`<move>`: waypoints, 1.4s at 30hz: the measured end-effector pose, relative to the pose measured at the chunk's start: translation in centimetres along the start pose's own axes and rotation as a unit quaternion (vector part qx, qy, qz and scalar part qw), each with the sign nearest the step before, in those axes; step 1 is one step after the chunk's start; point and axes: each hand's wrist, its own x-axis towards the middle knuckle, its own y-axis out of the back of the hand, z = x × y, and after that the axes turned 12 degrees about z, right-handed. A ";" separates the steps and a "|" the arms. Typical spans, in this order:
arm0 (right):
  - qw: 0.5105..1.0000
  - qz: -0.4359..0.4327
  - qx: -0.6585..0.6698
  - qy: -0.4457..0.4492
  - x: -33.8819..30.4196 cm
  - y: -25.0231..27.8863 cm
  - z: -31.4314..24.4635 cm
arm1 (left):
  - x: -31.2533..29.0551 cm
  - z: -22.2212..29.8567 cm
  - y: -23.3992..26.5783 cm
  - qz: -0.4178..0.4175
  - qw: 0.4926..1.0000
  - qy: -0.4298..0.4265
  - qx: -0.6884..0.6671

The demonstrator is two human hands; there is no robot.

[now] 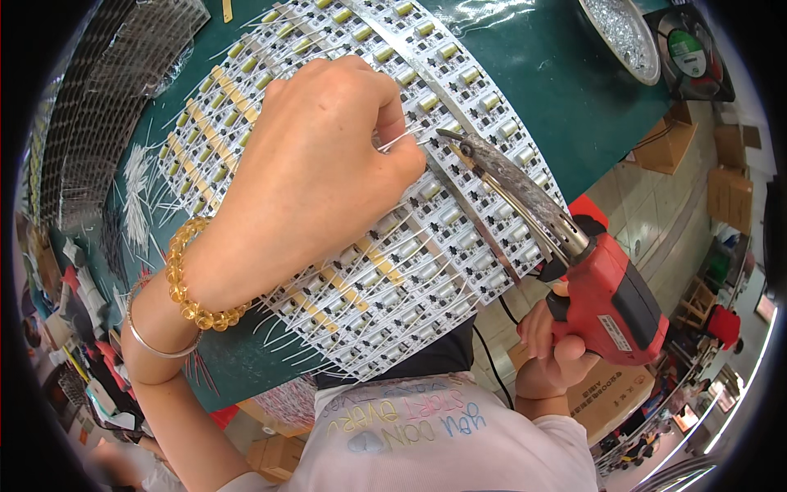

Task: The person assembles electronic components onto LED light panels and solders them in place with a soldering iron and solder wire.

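Note:
My left hand point(328, 135) reaches across a large white panel of small circuit boards point(492, 234), fingers closed in a pinch on a thin white wire point(399, 140). In my right hand point(551, 348) is a red and black soldering gun point(611, 291). Its dark, crusted tip points up and left, close to the pinched wire; whether it touches the board cannot be made out. Rows of yellowish cylindrical parts and black parts cover the panel. Many white wires stick out from its left and lower rows. Metal strips point(484, 230) and yellow tape strips lie across it.
A bundle of loose white wires point(136, 197) lies on the green table point(574, 115) at left, beside stacked panels point(94, 115). At the far right are a metal dish point(623, 37) of shiny clear bits and a spool point(689, 53). Cardboard boxes point(730, 197) stand on the floor.

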 end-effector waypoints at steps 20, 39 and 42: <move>0.994 0.016 0.100 0.035 -0.4 0.2 0.5 | -1.5 1.4 1.3 -0.042 0.955 0.183 -0.228; 0.996 0.008 0.080 0.041 -0.9 1.0 1.7 | -3.9 0.5 -2.2 0.134 0.990 -0.043 -0.018; 0.996 -0.014 0.079 0.037 -0.7 1.5 2.1 | -3.7 0.8 -2.1 0.126 0.991 -0.054 -0.007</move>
